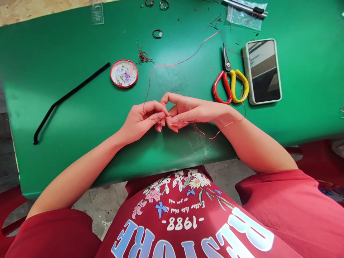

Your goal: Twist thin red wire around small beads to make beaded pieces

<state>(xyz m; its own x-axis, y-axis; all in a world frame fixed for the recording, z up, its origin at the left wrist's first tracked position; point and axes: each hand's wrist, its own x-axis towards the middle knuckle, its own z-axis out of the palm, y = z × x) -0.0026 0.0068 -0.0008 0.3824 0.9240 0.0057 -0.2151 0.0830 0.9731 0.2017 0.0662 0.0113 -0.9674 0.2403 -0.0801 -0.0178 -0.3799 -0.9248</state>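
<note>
Above the green table (80, 122), the left hand (141, 120) and right hand (195, 108) pinched a red cord (168, 65).

Thumbs and fingertips gripped it closely, probably for fine control; one pair of scissors (228, 65) and one lid (123, 60) of beads (125, 76) lay within reach, beyond them three cord rings (160, 34).

You've got a smooth green table (61, 46), scuffed around the middle and by the near edge. Past its far-left corner you see a mottled tan, board-like surface (34, 10). Grey, patchy floor (106, 200) shows below the near edge. Red chair (12, 204) at your near-left corner, another red seat (315, 161) off the near edge toward the right. Light's soft, leaving a pale sheen mid-table; beyond the left edge it's dark, details unclear.
</note>
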